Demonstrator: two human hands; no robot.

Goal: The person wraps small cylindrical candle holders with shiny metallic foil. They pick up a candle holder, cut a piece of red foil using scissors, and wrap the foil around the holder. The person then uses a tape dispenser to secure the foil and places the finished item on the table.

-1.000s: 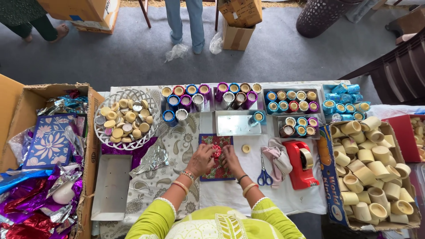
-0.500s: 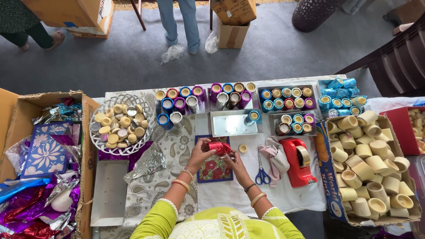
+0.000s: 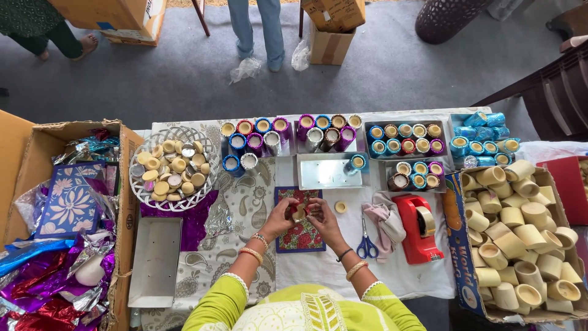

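Red tape dispenser [image 3: 418, 228], scissors [image 3: 366, 243] right of hands [image 3: 304, 216]

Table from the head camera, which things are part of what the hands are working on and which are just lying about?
In use:
left hand and right hand, together holding a small cup
patterned mat beneath them
loose disc beside them

Lying about:
scissors
red tape dispenser
box of plain cups
white basket

Just one view here, from a head cam looking almost straight down from above the table [image 3: 318, 288]. It sits fairly high, so the whole table fits, plus floor and someone's legs [image 3: 257, 30] beyond its far edge.
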